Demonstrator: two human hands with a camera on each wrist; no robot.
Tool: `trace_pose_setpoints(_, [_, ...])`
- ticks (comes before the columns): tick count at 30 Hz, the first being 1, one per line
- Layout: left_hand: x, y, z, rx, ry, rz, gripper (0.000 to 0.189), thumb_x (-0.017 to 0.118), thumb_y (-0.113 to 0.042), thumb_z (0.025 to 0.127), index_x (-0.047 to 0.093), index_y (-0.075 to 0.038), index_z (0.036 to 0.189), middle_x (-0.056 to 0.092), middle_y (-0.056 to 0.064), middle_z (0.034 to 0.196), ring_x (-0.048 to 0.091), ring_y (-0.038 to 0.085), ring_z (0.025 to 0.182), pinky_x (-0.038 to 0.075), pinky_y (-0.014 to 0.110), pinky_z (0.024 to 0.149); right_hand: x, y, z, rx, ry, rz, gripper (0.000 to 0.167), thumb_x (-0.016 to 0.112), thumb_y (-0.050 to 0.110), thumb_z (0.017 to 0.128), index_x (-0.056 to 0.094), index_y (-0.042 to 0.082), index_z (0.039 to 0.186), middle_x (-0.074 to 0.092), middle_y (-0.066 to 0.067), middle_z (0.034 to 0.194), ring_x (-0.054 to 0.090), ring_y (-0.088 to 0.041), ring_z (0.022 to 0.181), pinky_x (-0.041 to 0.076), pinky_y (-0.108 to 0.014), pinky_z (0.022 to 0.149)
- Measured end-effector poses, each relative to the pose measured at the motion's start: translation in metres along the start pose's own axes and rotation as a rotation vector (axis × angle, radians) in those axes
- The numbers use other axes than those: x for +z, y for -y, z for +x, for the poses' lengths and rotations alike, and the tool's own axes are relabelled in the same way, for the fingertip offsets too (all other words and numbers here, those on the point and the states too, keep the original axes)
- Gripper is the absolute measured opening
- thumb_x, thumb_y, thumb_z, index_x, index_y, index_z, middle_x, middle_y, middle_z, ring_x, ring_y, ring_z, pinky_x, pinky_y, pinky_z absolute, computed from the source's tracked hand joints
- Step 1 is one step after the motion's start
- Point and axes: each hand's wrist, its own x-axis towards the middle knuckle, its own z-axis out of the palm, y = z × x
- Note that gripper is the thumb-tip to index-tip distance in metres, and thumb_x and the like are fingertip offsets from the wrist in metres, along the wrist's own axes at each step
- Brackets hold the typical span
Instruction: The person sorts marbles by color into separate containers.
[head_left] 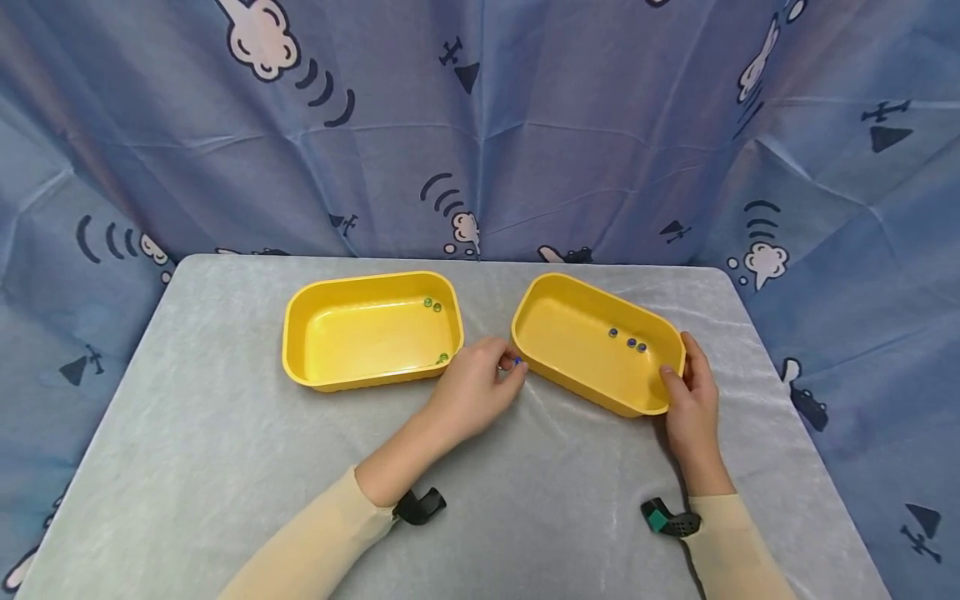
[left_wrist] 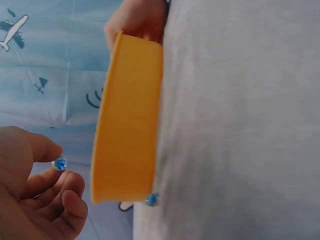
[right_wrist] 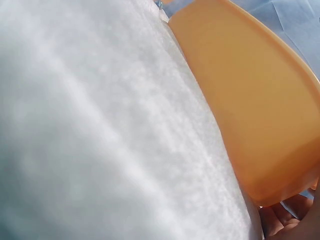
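My left hand (head_left: 474, 385) pinches a clear marble with blue inside (left_wrist: 60, 164) between thumb and forefinger, close to the left end of the right yellow tray (head_left: 570, 379). A second blue marble (left_wrist: 152, 199) lies on the table at the foot of that tray. Inside the tray are 3 blue marbles (head_left: 632, 342), towards its right half. My right hand (head_left: 692, 408) grips the tray's right end, thumb over the rim and fingers round the outer wall. In the right wrist view, the tray's side (right_wrist: 255, 100) hides most of that hand.
Another yellow tray (head_left: 360, 379) stands left of my left hand, holding several green marbles (head_left: 432, 305) near its right end. A grey cloth covers the table (head_left: 225, 467). Behind the table's far edge hangs a blue patterned curtain (head_left: 390, 150).
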Motion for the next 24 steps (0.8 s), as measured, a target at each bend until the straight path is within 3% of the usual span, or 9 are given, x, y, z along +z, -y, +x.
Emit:
trace_pose_setpoints(6, [-0.006,-0.015,0.018,0.013,-0.005,-0.013,0.012,0.072,-0.02,0.105,0.073,-0.008,0.106,0.067,0.0,0.094,0.059,0.013,0.078,0.052,0.027,0.072,0.001,0.001,-0.001,-0.012,-0.004,0.003,0.063,0.046,0.016,0.115,0.028,0.02,0.175,0.034,-0.004,0.176,0.044,-0.019,0.147,0.041,-0.01,0.109])
trace_pose_setpoints(12, [-0.003,-0.028,0.035,0.03,-0.017,-0.004,0.012,0.072,-0.021,0.105,0.073,-0.009,0.105,0.066,0.001,0.094,0.058,0.015,0.079,0.05,0.029,0.073,0.001,0.002,-0.002,-0.011,-0.005,0.01,0.063,0.047,0.015,0.115,0.029,0.021,0.175,0.035,-0.006,0.175,0.044,-0.02,0.148,0.042,-0.01,0.107])
trace_pose_setpoints(18, [0.004,-0.037,0.053,0.015,0.022,-0.026,0.014,0.07,-0.023,0.107,0.074,-0.009,0.108,0.066,0.002,0.093,0.056,0.016,0.077,0.048,0.027,0.072,0.001,0.003,-0.003,-0.013,-0.004,0.009,0.063,0.047,0.016,0.115,0.029,0.02,0.175,0.037,-0.008,0.175,0.045,-0.02,0.145,0.043,-0.009,0.106])
trace_pose_setpoints(24, [0.01,-0.037,0.067,-0.025,0.067,0.012,0.019,0.068,-0.026,0.109,0.075,-0.009,0.113,0.067,0.003,0.096,0.058,0.016,0.084,0.048,0.026,0.075,0.002,0.002,-0.001,-0.002,-0.006,0.01,0.063,0.047,0.016,0.115,0.029,0.022,0.175,0.035,-0.005,0.176,0.043,-0.019,0.149,0.041,-0.01,0.109])
